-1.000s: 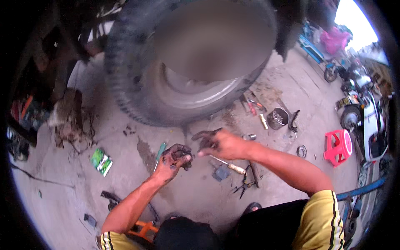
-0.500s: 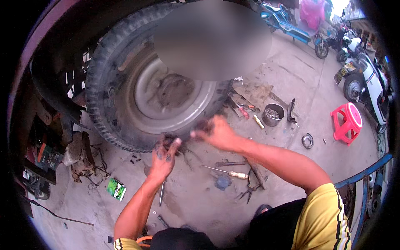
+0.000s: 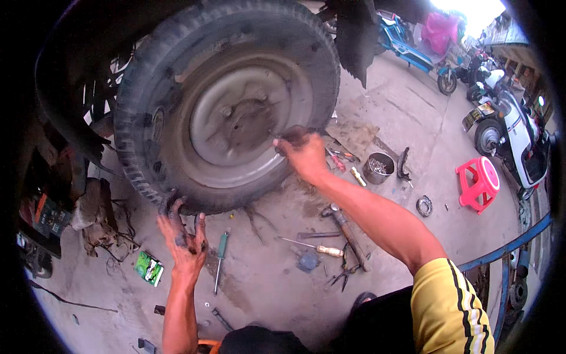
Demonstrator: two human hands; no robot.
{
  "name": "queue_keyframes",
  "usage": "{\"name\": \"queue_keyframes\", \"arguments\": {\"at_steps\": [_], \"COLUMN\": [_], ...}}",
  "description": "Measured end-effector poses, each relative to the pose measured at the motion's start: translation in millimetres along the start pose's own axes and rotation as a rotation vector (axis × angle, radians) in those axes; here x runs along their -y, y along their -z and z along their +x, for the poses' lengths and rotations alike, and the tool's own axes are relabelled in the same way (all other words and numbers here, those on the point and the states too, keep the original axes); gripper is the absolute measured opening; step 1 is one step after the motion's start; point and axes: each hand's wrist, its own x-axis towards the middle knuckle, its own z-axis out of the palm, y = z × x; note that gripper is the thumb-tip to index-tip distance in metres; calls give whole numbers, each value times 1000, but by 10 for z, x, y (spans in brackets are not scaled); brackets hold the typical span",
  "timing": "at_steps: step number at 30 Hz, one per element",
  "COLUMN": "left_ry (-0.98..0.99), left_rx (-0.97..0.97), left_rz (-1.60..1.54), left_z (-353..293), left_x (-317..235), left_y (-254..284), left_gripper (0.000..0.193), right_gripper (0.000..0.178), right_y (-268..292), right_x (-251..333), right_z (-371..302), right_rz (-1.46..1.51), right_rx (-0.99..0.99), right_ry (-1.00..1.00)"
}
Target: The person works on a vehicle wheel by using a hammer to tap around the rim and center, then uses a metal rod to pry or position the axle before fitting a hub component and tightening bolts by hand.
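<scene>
A large black tyre (image 3: 141, 127) on a silver-grey wheel rim (image 3: 206, 144) stands in front of me, beneath a dark vehicle body. My left hand (image 3: 186, 239) is at the tyre's lower left edge, its fingers stretched apart and smudged black. Over the lower right of the wheel, my right hand (image 3: 303, 154) has its fingers curled together. Blur and dark smudges there hide what they hold, if anything. Below the tyre lie a green-handled screwdriver (image 3: 221, 253), a screwdriver with a pale handle (image 3: 329, 251), a hammer (image 3: 349, 233) and pliers (image 3: 342, 276).
To the right are a metal pot of small metal parts (image 3: 378, 167), a ring-shaped part (image 3: 424, 206) and a red plastic stool (image 3: 479, 184). Motorbikes (image 3: 513, 133) stand beyond, behind a blue rail (image 3: 507, 245). A green packet (image 3: 149, 268) lies at left.
My right hand has risen from the tyre's lower edge to over the wheel. My left hand has shifted left and its fingers have spread, uncovering the green screwdriver handle.
</scene>
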Motion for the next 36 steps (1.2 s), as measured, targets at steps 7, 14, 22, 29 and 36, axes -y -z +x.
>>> {"name": "queue_keyframes", "arguments": {"at_steps": [7, 14, 22, 29, 36], "left_ry": [37, 226, 380, 309, 325], "left_rx": [55, 115, 89, -86, -78], "left_rz": [-112, -203, -225, -128, -132], "left_z": [-189, -569, -749, -112, 248], "left_x": [216, 562, 722, 627, 539], "left_y": [24, 49, 64, 206, 25], "left_gripper": [35, 32, 39, 74, 89], "right_gripper": [29, 32, 35, 35, 41], "right_y": [-77, -165, -279, -44, -118], "right_x": [127, 93, -151, 240, -50], "right_z": [104, 82, 186, 145, 161], "right_rz": [-186, -90, 351, -624, -853], "right_rx": [-32, -14, -102, 100, 129], "right_ry": [100, -18, -386, 143, 448]}}
